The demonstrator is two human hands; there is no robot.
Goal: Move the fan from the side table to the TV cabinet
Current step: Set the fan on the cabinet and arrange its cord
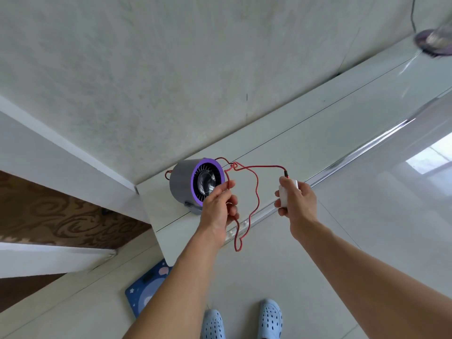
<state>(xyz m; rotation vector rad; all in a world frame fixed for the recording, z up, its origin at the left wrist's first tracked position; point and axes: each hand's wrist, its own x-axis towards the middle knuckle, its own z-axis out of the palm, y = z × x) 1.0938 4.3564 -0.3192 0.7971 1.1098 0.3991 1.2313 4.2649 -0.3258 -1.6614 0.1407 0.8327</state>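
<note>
The left hand (219, 211) is pinching the red cord (255, 192) just in front of the fan (193, 183), fingers curled. The right hand (297, 204) is gripping the white plug (285, 195) at the cord's end. The fan is sitting on the cabinet (318, 123) near its left corner, beside the wall (146, 69). Slack cord is hanging over the front edge; the top is running on rightward.

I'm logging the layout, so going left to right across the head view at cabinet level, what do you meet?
Brown patterned floor → fan → left hand → red cable hanging in a loop → right hand gripping a white adapter → blurred purple object, far right.
</note>
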